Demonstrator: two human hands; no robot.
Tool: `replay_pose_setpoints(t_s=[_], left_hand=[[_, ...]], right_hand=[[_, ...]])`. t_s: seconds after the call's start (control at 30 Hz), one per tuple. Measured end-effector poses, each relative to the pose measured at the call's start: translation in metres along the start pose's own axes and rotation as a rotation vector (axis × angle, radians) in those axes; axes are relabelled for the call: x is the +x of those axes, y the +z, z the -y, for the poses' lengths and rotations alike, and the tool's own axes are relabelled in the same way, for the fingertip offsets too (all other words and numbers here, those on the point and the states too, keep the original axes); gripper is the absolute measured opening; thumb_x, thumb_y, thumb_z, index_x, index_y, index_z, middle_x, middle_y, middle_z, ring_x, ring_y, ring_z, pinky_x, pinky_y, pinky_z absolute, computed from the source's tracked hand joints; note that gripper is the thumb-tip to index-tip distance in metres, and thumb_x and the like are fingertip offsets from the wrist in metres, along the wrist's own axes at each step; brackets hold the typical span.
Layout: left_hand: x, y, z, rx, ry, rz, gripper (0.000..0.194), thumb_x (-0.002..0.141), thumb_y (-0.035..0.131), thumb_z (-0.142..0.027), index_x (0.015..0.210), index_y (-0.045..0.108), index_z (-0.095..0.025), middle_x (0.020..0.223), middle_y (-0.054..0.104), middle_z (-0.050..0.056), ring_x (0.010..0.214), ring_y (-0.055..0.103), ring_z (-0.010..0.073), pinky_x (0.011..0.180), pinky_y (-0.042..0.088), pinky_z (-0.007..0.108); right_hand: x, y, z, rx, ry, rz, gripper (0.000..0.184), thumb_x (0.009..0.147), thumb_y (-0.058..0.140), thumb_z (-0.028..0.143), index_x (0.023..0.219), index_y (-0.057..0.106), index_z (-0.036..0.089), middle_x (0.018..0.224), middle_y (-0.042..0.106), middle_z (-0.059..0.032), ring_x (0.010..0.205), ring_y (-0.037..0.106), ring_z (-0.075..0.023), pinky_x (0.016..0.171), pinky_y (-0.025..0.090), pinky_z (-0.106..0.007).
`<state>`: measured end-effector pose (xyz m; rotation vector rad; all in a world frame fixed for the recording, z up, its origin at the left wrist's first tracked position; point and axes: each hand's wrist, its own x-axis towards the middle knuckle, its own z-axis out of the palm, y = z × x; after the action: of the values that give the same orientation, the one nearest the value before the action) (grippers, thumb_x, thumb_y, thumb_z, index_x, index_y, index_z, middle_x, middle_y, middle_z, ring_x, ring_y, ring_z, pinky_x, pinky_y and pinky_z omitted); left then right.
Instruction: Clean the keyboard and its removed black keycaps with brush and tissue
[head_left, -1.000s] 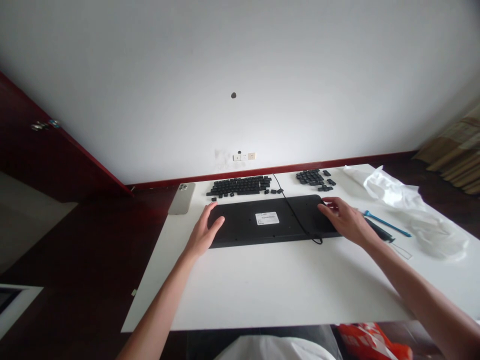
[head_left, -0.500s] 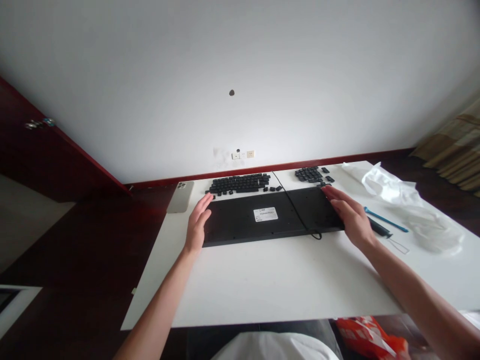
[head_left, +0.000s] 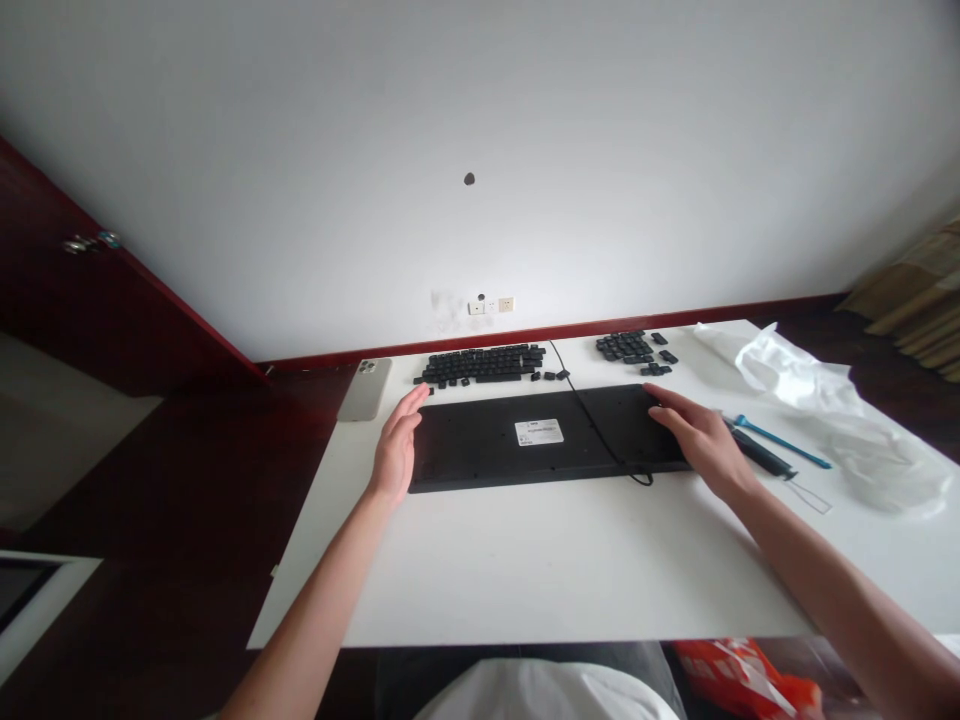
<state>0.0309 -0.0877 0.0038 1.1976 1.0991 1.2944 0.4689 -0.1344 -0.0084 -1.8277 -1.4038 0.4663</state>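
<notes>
A black keyboard (head_left: 525, 440) lies upside down on the white table (head_left: 540, 560), its white label facing up and its cable (head_left: 592, 420) running over its back. My left hand (head_left: 395, 445) rests against the keyboard's left end, fingers stretched out and together. My right hand (head_left: 701, 435) lies flat on the keyboard's right end, fingers extended. Behind the keyboard sit two groups of loose black keycaps: a long one (head_left: 484, 364) and a smaller one (head_left: 632, 350).
A phone (head_left: 364, 390) lies face down at the table's far left corner. Right of the keyboard are a black tool (head_left: 757, 455), a blue stick (head_left: 780, 442) and crumpled clear plastic (head_left: 817, 400). An orange package (head_left: 742, 675) shows below the table edge. A white wall stands behind.
The left hand moved from on top of the keyboard's left end to its side edge. The right hand stayed on the right end. The keyboard shifted slightly on the table.
</notes>
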Motion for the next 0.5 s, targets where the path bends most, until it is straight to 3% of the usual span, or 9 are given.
replay_pose_setpoints(t_s=[0.1,0.23,0.37,0.43,0.5], left_hand=[[0.002,-0.009,0.011,0.117,0.035,0.055,0.055,0.095,0.063,-0.041,0.147,0.062,-0.025,0.164,0.051,0.009,0.159,0.036,0.0298,0.132,0.023,0.047],[0.001,-0.007,0.012,0.251,0.117,0.095,0.051,0.094,0.068,-0.044,0.142,0.067,-0.025,0.159,0.056,0.008,0.156,0.039,0.0319,0.132,0.023,0.047],[0.002,0.002,0.0,-0.074,0.068,-0.076,0.041,0.092,0.063,-0.043,0.123,0.077,-0.02,0.145,0.068,0.011,0.148,0.052,0.032,0.13,0.029,0.047],[0.003,0.003,-0.006,-0.252,0.035,-0.153,0.042,0.091,0.06,-0.043,0.12,0.077,-0.018,0.141,0.07,0.012,0.145,0.055,0.0315,0.13,0.031,0.048],[0.004,0.002,-0.01,-0.285,0.058,-0.15,0.042,0.09,0.061,-0.041,0.121,0.076,-0.018,0.142,0.07,0.012,0.146,0.055,0.0304,0.13,0.031,0.046]], right_hand=[[0.0,0.0,0.005,0.023,0.082,0.056,0.058,0.093,0.059,0.057,0.142,0.07,0.028,0.13,0.076,-0.0049,0.118,0.069,-0.0409,0.107,0.051,-0.055],[-0.001,0.003,0.008,0.019,0.042,0.038,0.056,0.09,0.062,0.058,0.138,0.073,0.031,0.134,0.074,-0.0038,0.126,0.065,-0.0437,0.112,0.047,-0.059],[-0.001,0.005,0.005,0.185,0.053,0.006,0.047,0.092,0.061,0.053,0.132,0.075,0.033,0.142,0.07,-0.0016,0.14,0.056,-0.0381,0.125,0.035,-0.057],[0.0,0.004,0.002,0.315,0.063,0.013,0.048,0.094,0.056,0.053,0.135,0.072,0.033,0.14,0.072,-0.0016,0.14,0.058,-0.0349,0.124,0.039,-0.055],[0.0,0.004,-0.001,0.351,0.001,0.022,0.052,0.098,0.049,0.055,0.143,0.066,0.034,0.144,0.069,-0.0018,0.139,0.06,-0.033,0.12,0.046,-0.052]])
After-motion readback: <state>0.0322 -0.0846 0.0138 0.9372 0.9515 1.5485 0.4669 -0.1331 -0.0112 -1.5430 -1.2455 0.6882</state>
